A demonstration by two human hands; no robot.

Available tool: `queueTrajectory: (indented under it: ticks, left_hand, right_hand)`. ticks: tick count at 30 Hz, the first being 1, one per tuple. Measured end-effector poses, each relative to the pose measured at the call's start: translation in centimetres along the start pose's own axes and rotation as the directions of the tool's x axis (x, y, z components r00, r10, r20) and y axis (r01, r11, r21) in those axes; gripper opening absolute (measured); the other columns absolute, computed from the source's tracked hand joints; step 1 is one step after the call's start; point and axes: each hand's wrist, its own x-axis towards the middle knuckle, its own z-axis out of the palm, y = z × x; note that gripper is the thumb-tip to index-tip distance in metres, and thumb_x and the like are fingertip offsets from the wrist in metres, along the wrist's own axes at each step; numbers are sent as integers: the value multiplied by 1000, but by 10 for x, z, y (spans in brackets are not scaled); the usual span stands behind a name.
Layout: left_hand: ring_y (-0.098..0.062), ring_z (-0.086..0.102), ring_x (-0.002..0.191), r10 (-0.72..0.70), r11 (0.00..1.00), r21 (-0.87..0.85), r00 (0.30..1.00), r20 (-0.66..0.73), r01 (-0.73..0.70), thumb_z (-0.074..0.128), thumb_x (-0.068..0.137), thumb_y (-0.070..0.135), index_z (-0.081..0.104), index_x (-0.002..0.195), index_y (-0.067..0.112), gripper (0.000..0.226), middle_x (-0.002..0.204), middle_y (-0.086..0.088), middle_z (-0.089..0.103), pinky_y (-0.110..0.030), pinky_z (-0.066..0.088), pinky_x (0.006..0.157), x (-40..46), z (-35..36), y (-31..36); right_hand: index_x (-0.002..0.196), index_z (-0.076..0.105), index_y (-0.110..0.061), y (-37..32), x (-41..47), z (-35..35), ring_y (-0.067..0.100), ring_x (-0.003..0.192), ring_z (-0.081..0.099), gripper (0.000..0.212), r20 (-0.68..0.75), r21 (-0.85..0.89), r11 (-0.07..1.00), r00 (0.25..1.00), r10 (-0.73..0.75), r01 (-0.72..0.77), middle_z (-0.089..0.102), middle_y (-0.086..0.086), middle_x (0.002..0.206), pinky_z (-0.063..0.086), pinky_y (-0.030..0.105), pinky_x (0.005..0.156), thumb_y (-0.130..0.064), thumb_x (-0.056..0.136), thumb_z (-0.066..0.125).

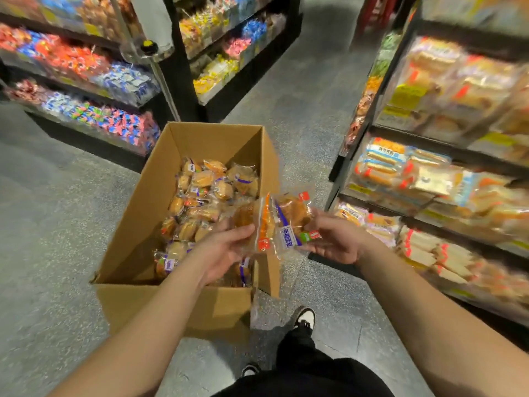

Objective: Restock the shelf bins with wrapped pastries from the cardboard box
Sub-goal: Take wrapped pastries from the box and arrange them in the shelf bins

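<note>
Speckled grey floor [57, 196] is being shared by dark shelving on both sides and an open cardboard box [171, 305] set down in the aisle. Several wrapped pastries [289, 224] are being held up between both hands, just above the box's right edge. One side of the bundle is being gripped by the left hand [226, 247], thumb over the wrappers and fingers curled beneath; the other side is being pinched by the right hand [335, 242], its grip closed round the packet ends. Many more pastries [206, 193] are being left in the box, which appears roughly half full at the far end, with bare cardboard showing on the near side. Shelf bins [406, 173] on the right are being shown already well stocked with similar packets, though motion blur is hiding how full each one is. Restocking is judged to be partway: this handful is not yet being placed, and a good many loads are still being kept in the box.
</note>
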Motion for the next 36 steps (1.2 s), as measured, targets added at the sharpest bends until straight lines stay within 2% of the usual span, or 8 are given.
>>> queueTrajectory:
  ticks: [3, 7, 10, 17, 22, 25, 28, 36]
  left_hand:
    - [-21, 69, 86, -35, 994, 107, 997, 66, 28, 70, 71, 8, 54, 126, 13, 57, 96, -4, 76, -46, 50, 94, 11, 46, -5]
    - [-14, 72, 73, -70, 977, 210, 976, 206, 26, 68, 72, 7, 54, 117, 10, 47, 87, -3, 76, -27, 58, 60, 28, 118, -17]
    - [-12, 70, 64, -96, 963, 270, 950, 296, 13, 67, 72, 5, 54, 118, 11, 48, 84, -3, 75, -22, 54, 50, 39, 174, -34]
    - [-17, 73, 78, -177, 929, 369, 890, 421, 11, 70, 66, 8, 54, 120, 17, 58, 93, -3, 76, -32, 57, 64, 58, 319, -100]
    - [-19, 73, 80, -223, 912, 410, 845, 486, 5, 69, 66, 5, 54, 123, 14, 59, 92, -4, 76, -40, 57, 83, 69, 428, -156]
    - [-17, 72, 84, -244, 891, 453, 798, 551, -41, 67, 70, 5, 57, 120, 17, 53, 95, -3, 75, -32, 59, 71, 76, 492, -190]
    - [-20, 71, 90, -255, 876, 476, 770, 585, -72, 69, 71, 6, 58, 117, 17, 49, 99, -4, 75, -35, 56, 77, 77, 551, -222]
    - [-27, 69, 105, -306, 826, 551, 723, 619, -122, 74, 71, 9, 55, 123, 21, 56, 114, -9, 72, -44, 53, 92, 94, 668, -274]
  right_hand:
    - [109, 59, -5, 1, -42, -24, 18, 74, 68, 27, -116, 2, 996, 990, -84, 85, 69, 10, 87, 60, 30, 69, 8, 93, 42]
    - [120, 59, -5, 2, -102, -58, 12, 83, 68, 26, -247, -74, 975, 944, -220, 208, 71, 5, 100, 56, 25, 70, 1, 97, 47]
    - [121, 61, -16, 4, -148, -87, 16, 100, 67, 28, -322, -158, 955, 902, -289, 249, 72, 3, 114, 55, 27, 81, -20, 93, 59]
    - [127, 62, -20, 13, -252, -191, 18, 120, 61, 39, -523, -223, 915, 751, -403, 336, 71, -3, 121, 40, 44, 107, -28, 89, 67]
    - [127, 61, -15, 19, -336, -282, 21, 112, 67, 38, -583, -204, 911, 703, -407, 359, 71, 5, 120, 49, 42, 101, -20, 90, 68]
    - [135, 53, -16, 19, -388, -338, 24, 114, 67, 47, -609, -226, 917, 686, -397, 330, 70, 6, 123, 52, 40, 98, -16, 91, 69]
    - [134, 52, -20, 17, -435, -379, 19, 109, 69, 47, -647, -212, 916, 654, -393, 340, 72, 0, 119, 54, 36, 93, -16, 90, 70]
    - [130, 58, -19, 14, -514, -463, 23, 113, 67, 45, -739, -181, 909, 558, -377, 375, 72, 3, 119, 48, 50, 104, -27, 88, 73]
